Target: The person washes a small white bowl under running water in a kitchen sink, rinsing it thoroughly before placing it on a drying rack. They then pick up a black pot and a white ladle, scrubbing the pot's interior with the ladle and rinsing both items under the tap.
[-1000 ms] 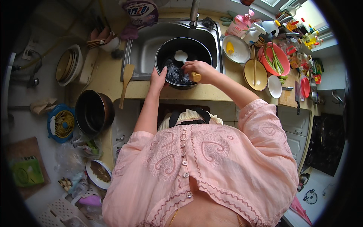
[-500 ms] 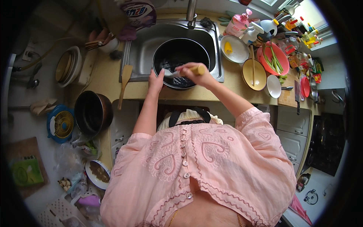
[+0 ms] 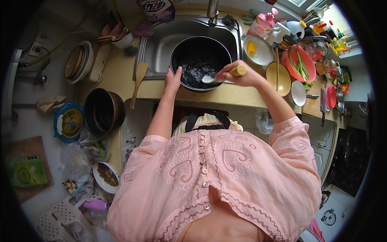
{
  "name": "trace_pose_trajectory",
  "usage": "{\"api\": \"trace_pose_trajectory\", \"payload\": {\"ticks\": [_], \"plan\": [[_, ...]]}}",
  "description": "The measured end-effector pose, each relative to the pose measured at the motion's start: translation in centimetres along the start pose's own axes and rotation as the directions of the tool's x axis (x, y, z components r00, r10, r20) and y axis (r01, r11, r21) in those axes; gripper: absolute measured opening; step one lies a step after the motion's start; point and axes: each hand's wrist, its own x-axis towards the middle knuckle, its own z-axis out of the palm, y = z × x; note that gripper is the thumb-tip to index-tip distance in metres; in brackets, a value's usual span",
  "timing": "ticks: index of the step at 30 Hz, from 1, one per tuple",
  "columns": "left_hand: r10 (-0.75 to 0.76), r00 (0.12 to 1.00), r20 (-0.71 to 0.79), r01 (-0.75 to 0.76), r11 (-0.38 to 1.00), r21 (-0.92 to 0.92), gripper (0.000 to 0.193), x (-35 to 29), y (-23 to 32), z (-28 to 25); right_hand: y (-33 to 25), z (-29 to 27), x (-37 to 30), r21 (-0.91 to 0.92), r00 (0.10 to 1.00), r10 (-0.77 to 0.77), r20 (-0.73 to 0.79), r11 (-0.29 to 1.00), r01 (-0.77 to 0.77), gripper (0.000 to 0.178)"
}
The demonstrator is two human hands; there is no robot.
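A deep black pot [image 3: 201,43] rests at the front edge of the sink, tilted slightly, with rippling water at its bottom. My left hand [image 3: 173,80] grips the pot's left front rim, thumb over the edge and fingers along the outside. In my right hand [image 3: 242,75] is a wooden-handled tool [image 3: 238,71] with a rounded white head, which dips into the pot near its front right rim. Whether that head is bristles or solid is too blurred to make out.
The steel sink [image 3: 161,30] surrounds the pot below a faucet [image 3: 213,14]. A wooden spatula [image 3: 139,82] lies left of it. To the right stand a white plate [image 3: 262,52], a yellow bowl [image 3: 277,86], a red basin [image 3: 309,66] and a knife [image 3: 323,109]. Another dark pot [image 3: 102,111] sits at left.
My right hand has moved right, taking the tool's white head from the pot's left rim to its front right side. My left hand stays on the rim. The whole view has shifted slightly.
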Motion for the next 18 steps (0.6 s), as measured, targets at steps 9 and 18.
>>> {"api": "trace_pose_trajectory", "payload": {"ticks": [9,18], "plan": [[0.012,0.999,-0.034,-0.012,1.000,0.010,0.041,-0.2,-0.6,0.1,0.7,6.8,5.4,-0.125,0.937,-0.344,-0.065,0.934,0.334,0.017],[-0.056,0.998,-0.001,0.056,0.998,0.006,0.045,0.1,-0.2,0.1,1.5,2.3,2.2,-0.484,0.983,-0.102,-0.152,0.875,0.016,0.015]]}}
